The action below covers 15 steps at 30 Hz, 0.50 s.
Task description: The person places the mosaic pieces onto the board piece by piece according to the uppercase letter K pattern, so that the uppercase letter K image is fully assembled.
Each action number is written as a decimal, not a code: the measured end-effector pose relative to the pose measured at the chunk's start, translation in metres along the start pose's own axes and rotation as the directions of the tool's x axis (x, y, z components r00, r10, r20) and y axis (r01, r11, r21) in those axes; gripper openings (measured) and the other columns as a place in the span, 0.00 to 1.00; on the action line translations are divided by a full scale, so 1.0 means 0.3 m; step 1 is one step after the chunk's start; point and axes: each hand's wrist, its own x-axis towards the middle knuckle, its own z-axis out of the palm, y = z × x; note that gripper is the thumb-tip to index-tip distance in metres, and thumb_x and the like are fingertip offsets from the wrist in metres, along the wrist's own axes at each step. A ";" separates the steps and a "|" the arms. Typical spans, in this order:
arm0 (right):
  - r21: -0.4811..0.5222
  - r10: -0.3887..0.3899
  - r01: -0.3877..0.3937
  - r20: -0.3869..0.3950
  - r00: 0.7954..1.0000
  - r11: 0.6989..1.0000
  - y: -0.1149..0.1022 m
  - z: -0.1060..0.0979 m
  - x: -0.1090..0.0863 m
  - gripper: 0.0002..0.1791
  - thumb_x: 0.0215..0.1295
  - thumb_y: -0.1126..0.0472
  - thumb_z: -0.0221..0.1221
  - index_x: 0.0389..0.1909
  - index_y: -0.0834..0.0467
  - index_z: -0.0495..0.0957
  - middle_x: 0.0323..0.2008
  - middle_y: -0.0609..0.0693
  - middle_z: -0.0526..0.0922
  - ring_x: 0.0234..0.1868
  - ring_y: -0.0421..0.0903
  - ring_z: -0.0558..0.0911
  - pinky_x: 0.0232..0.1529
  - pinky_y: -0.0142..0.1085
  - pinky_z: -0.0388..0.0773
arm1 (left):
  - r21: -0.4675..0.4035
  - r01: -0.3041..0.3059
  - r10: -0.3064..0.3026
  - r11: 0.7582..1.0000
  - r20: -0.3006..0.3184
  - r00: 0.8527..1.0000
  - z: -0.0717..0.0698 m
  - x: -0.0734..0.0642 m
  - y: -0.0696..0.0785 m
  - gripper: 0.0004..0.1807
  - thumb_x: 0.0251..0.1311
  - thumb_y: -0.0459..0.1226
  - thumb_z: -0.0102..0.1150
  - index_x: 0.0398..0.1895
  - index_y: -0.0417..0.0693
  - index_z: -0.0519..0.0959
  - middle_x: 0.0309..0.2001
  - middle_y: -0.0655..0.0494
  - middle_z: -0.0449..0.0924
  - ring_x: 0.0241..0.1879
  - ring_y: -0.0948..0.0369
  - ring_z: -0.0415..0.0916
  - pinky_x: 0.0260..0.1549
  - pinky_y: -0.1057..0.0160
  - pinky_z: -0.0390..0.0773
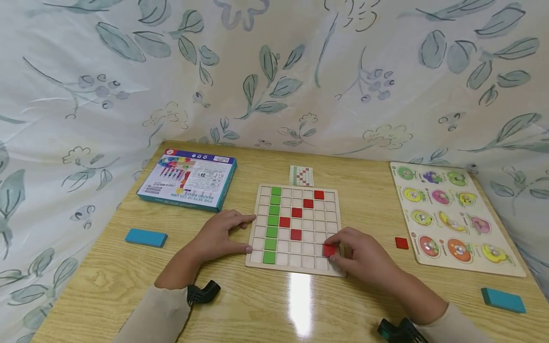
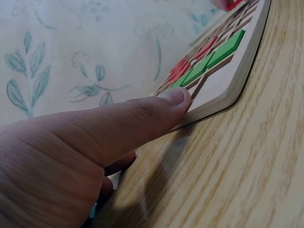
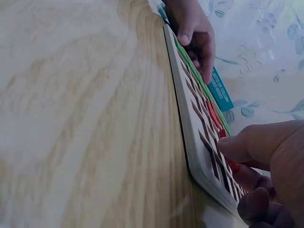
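Note:
A wooden grid board (image 1: 308, 262) lies in front of me, with a column of green square tiles (image 1: 272, 221) near its left side. Several red tiles (image 1: 297, 212) sit in other squares, most along a diagonal. Thumb and fingertips of my right hand (image 1: 364, 255) pinch a red square tile (image 1: 329, 250) over the lower right squares; the same tile (image 3: 232, 165) shows between the fingers in the right wrist view. My left hand (image 1: 216, 238) touches the board's left edge with extended thumb and index finger; its thumb (image 2: 176, 97) overlaps the rim in the left wrist view.
A small pattern card (image 1: 301, 176) lies just behind the board. One loose red tile (image 1: 401, 243) is beside the fruit puzzle board (image 1: 465, 264) on the right. A boxed bead set (image 1: 188, 178) stands back left. Blue blocks (image 1: 146, 237) lie at both sides; a patterned cloth (image 1: 274, 71) hangs behind.

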 end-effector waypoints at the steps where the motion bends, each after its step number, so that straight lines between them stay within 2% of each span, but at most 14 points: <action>1: -0.001 -0.003 0.003 0.003 1.000 1.000 -0.005 0.003 0.002 0.16 0.63 0.63 0.75 0.49 0.45 0.88 0.45 0.38 0.83 0.30 0.36 0.72 0.32 0.33 0.72 | 0.001 -0.003 0.003 1.000 -0.001 1.000 0.000 0.001 0.000 0.42 0.54 0.54 0.83 0.73 0.57 0.80 0.44 0.67 0.75 0.45 0.62 0.70 0.48 0.54 0.71; 6: -0.001 -0.012 0.012 0.023 1.000 1.000 -0.026 0.017 0.017 0.16 0.63 0.63 0.75 0.49 0.44 0.87 0.44 0.37 0.82 0.28 0.35 0.72 0.31 0.32 0.72 | 0.003 0.000 0.000 1.000 -0.001 1.000 0.000 0.000 0.001 0.42 0.54 0.54 0.83 0.73 0.57 0.80 0.44 0.67 0.75 0.46 0.62 0.70 0.49 0.54 0.71; 15: -0.028 -0.043 0.044 0.036 0.998 0.999 -0.048 0.040 0.046 0.16 0.64 0.61 0.75 0.51 0.44 0.87 0.45 0.36 0.82 0.35 0.37 0.74 0.38 0.34 0.74 | 0.020 0.010 -0.010 1.000 0.002 1.000 0.001 0.000 0.001 0.43 0.53 0.55 0.83 0.74 0.58 0.80 0.43 0.68 0.75 0.46 0.62 0.69 0.50 0.54 0.71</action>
